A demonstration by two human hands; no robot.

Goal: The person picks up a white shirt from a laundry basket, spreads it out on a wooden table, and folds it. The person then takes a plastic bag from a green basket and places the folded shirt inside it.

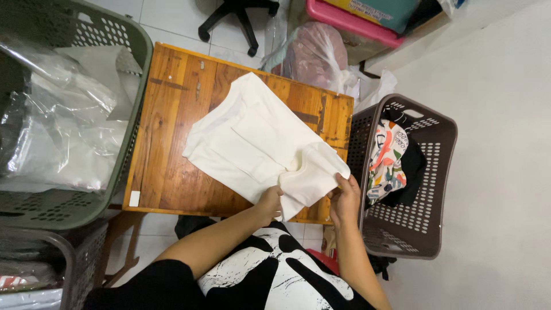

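Seen from above: one white garment lies part-folded on one small wooden table, its near corner lifted by two bare hands at the table's front edge. L hand sits under the cloth's lower hem, fingers curled and closed on the fabric, thumb side tucked beneath so fingertips are mostly hidden. R hand grips the folded flap at its right tip, fingers pinched together on the cloth, wrist bent up, forearm running down toward the body. Both forearms angle inward from the bottom of frame, elbows out, hands near each other but not touching. Three baskets in view: one green basket at left, touching the table's side and stuffed w/ clear plastic bags; one brown basket at right, just beside the table, holding one patterned cloth over a dark one; one more brown basket at lower left, only partly visible. Behind the table: one black chair base, one bag of reddish fabric, one pink bin. The person wears a black top w/ white print.
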